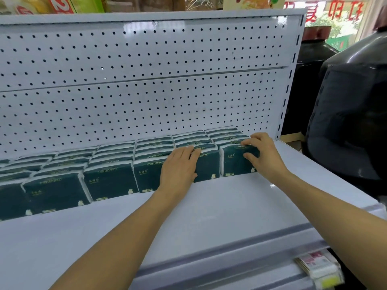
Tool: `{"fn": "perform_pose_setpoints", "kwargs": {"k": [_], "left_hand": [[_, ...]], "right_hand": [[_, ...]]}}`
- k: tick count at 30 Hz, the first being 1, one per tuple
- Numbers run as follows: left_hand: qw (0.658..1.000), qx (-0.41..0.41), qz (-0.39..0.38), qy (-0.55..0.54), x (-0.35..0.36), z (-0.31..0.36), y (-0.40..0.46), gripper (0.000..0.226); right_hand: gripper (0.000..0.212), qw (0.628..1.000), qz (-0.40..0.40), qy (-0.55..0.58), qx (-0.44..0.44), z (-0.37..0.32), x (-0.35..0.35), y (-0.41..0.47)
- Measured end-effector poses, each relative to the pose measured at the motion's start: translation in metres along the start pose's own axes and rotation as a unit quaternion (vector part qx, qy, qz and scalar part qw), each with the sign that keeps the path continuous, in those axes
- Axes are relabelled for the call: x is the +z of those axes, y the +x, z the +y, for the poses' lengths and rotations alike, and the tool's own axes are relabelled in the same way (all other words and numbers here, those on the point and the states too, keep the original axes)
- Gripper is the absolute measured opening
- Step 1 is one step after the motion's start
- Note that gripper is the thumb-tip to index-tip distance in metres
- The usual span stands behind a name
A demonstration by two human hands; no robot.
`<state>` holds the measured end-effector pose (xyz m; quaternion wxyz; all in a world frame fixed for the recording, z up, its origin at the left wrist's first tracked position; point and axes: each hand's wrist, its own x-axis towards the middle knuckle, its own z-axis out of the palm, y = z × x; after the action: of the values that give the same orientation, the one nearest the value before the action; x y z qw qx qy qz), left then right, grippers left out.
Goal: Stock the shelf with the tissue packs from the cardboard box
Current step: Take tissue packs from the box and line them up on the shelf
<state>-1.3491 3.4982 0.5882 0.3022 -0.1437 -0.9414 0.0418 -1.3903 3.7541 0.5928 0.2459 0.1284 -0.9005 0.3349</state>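
Hands work at the row of dark green tissue packs (109, 181) along the white shelf (209, 210) against its pegboard (146, 91): left hand (180, 170) flat, fingers straight, on one pack, right hand (262, 152) pinching the endmost pack (234, 162).

At two o'clock we see a large dark vessel (347, 122); at five o'clock, price tags (318, 266); at eleven o'clock, colourful packaging (52, 4).

"COMFORTABLE" runs upside down in gold along the top edges of the dark green tissue packs (111, 181). Far left, a red package (60, 5) shows a white "2".
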Motion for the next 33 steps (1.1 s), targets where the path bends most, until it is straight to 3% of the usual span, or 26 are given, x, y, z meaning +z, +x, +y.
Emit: {"fn": "perform_pose_setpoints", "kwargs": {"k": [8,14,19,26,33], "left_hand": [[0.999,-0.012,-0.031,-0.010,-0.007,0.005,-0.001,0.069],[0.999,-0.010,-0.041,0.016,-0.017,0.010,-0.003,0.075],[0.998,-0.056,-0.011,0.010,-0.047,0.023,-0.031,0.083],[0.991,-0.069,0.098,-0.059,-0.087,0.035,-0.125,0.066],[0.983,-0.175,0.056,-0.029,-0.134,0.036,-0.259,0.068]], "right_hand": [[0.034,1.000,-0.009,-0.009,-0.015,-0.003,0.004,0.001],[0.046,0.996,-0.008,-0.087,-0.004,-0.014,-0.002,-0.007],[0.066,0.968,0.011,-0.206,-0.142,-0.043,-0.016,-0.045],[0.055,0.966,0.038,-0.138,-0.215,-0.087,-0.026,-0.128],[0.054,0.957,-0.030,-0.076,-0.279,-0.151,0.005,-0.219]]}}
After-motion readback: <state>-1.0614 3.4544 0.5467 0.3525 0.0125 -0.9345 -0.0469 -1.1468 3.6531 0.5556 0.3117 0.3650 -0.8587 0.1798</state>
